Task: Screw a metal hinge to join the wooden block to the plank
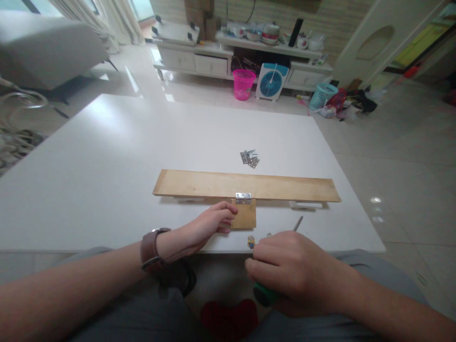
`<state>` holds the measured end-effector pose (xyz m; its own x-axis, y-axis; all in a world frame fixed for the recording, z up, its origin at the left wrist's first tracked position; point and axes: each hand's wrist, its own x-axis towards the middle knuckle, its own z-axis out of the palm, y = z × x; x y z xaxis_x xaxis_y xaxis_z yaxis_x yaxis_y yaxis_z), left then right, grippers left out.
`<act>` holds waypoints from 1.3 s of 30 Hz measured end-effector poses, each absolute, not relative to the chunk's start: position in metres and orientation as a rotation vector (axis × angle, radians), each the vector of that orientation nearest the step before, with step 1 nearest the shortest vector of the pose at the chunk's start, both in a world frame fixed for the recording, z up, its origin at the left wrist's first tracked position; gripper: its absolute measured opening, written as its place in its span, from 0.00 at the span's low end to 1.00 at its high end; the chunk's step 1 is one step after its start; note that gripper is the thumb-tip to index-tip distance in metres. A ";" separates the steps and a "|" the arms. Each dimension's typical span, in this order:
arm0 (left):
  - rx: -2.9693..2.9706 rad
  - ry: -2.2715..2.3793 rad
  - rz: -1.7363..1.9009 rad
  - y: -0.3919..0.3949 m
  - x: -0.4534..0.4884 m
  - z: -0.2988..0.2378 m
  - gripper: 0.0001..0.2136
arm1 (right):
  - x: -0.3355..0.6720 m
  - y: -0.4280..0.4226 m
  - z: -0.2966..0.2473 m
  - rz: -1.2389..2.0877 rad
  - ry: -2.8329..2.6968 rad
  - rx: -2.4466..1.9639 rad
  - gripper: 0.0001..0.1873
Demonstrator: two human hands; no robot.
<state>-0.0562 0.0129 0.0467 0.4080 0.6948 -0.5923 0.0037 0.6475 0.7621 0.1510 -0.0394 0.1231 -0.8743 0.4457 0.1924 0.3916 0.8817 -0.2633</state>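
Observation:
My left hand [218,219] reaches in from the left with its fingers apart and loosely bent, the fingertips at the left edge of a small wooden board [246,218]. A metal hinge [243,195] lies across the joint between this small board and a long wooden plank [213,184]. My right hand [290,266] is wrapped round a screwdriver [298,223], low at the table's front edge. Its shaft points up and away, and its green handle shows below my fist. A small yellow minion figure or sticker [251,241] is just left of that hand.
Loose hinges and screws [250,158] lie in a small pile beyond the plank. White supports [306,205] show under the plank on the white table [142,137]. Across the floor stand a pink basket [244,85], a blue fan [271,81] and a low cabinet [210,64].

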 end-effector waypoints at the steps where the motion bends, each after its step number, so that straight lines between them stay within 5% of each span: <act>1: 0.769 1.080 0.495 0.013 -0.056 0.046 0.11 | 0.151 -0.040 0.123 0.316 -2.810 -0.634 0.06; 39: 0.522 0.900 0.704 0.030 -0.061 0.052 0.12 | 0.151 -0.041 0.122 0.332 -2.798 -0.657 0.06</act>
